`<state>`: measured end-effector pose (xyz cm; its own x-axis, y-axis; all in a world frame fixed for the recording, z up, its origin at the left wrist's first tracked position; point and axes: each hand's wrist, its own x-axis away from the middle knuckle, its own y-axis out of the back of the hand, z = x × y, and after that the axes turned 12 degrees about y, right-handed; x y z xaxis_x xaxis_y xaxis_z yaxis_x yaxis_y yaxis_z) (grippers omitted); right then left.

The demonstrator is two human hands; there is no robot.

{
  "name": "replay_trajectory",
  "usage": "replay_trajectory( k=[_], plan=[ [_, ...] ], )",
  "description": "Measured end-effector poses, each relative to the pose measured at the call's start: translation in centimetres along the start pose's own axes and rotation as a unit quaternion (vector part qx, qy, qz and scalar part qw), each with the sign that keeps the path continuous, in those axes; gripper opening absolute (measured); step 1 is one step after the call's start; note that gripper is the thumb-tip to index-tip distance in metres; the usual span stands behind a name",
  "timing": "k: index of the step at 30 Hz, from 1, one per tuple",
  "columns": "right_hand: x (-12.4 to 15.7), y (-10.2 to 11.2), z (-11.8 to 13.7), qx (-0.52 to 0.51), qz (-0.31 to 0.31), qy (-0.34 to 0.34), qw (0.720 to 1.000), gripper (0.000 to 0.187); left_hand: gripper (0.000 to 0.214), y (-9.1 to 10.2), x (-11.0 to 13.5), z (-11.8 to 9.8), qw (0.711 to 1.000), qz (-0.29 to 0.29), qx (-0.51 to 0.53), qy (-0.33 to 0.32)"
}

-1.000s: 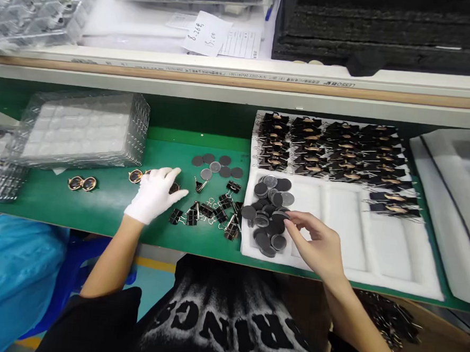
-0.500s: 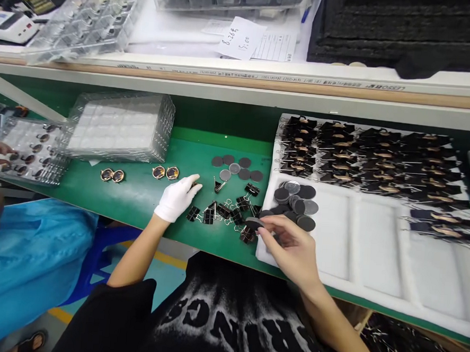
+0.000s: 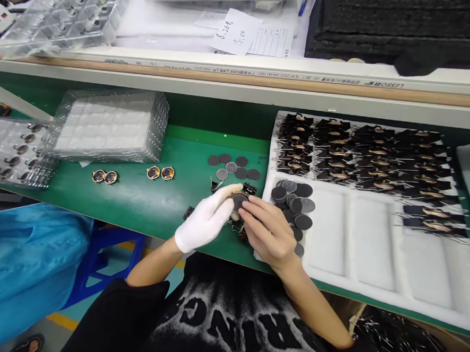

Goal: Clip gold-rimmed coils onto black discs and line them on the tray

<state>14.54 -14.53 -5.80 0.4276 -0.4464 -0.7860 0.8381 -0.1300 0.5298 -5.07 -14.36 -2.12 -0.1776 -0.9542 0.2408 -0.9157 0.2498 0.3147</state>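
Note:
My left hand [image 3: 206, 222], in a white glove, is closed on a round gold-rimmed piece [image 3: 234, 194], mostly hidden by the fingers. My bare right hand [image 3: 269, 228] meets it over the green bench, its fingertips pressing a flat dark disc [image 3: 240, 202] against that piece. Black binder clips [image 3: 250, 188] lie around and under both hands, several of them covered. Just right of my right hand is a heap of dark and silvery discs [image 3: 296, 203]. Beyond the hands more such discs [image 3: 241, 173] lie flat. Two pairs of gold-rimmed round pieces [image 3: 161, 173] rest farther left.
A white foam tray [image 3: 332, 230] on the right bears rows of clipped black pieces [image 3: 375, 153]. Clear plastic trays [image 3: 111, 123] are stacked at the left back. Above runs a shelf edge [image 3: 233, 80]. A co-worker in blue [image 3: 31, 259] sits at the left.
My left hand has moved right with the gold-rimmed piece, and my right hand has brought the disc to it. The co-worker's hand has left the plastic tray. The view has shifted slightly.

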Motion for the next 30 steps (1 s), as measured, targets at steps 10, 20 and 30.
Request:
replay_trajectory(
  k=[10,20,30],
  plan=[
    [0.4,1.6,0.6,-0.341,-0.022,-0.378,0.86,0.017,0.054,0.5,0.6,-0.6,0.986,0.087,-0.145,0.003],
    [0.8,1.9,0.3,-0.504,-0.182,-0.569,0.624,0.025,0.041,4.0,-6.1,3.4,0.839,-0.067,-0.534,0.076],
    [-1.1,0.1,1.4,-0.583,-0.284,-0.546,0.53,0.027,0.021,-0.9,-2.3,0.4,0.971,-0.189,-0.089,-0.115]
  ],
)
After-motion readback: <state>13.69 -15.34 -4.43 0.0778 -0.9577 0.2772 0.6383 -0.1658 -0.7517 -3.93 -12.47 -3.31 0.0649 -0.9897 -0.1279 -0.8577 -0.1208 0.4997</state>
